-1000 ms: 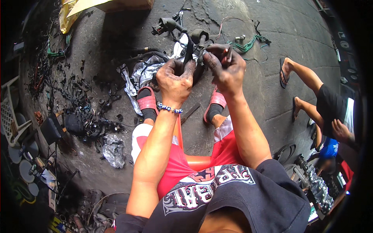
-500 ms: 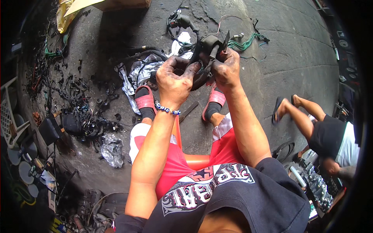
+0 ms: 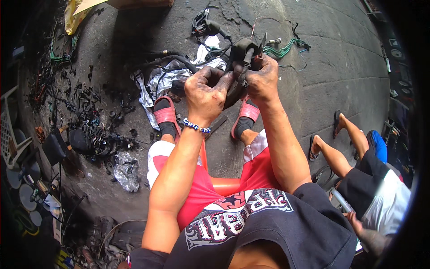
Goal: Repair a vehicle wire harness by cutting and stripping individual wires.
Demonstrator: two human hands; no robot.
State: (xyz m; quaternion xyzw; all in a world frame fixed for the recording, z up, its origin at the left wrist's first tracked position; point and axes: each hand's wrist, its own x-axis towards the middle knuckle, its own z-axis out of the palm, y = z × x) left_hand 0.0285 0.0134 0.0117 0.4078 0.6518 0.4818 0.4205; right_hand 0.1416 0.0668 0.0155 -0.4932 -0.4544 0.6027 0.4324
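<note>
A thick black wiring harness (image 3: pixel 243 45) is held up in front of me, with a bulky dark end and hanging wrapped cables. My left hand (image 3: pixel 207 92) pinches its left side between thumb and fingers. My right hand (image 3: pixel 263 81) is closed against the right side, its thumb pressing on a frayed, taped cable. From the right fist a thin pointed blade (image 3: pixel 264 42), apparently a knife, sticks up beside the harness; its handle is mostly hidden. A thinner branch with a dark connector (image 3: pixel 207 28) lies on the floor beyond.
Silvery plastic sheeting (image 3: pixel 163 83) lies under cables by my left sandal. Scattered black connector scraps (image 3: pixel 92 121) cover the floor at left. Green wires (image 3: pixel 286 48) lie at right. A cardboard box (image 3: pixel 139 3) stands at far left. Another person (image 3: pixel 367 181) is at lower right.
My left hand has shifted slightly right and down, closer to my right hand. The blade now points more upright. At right, the other person has moved lower, and a blue garment now shows.
</note>
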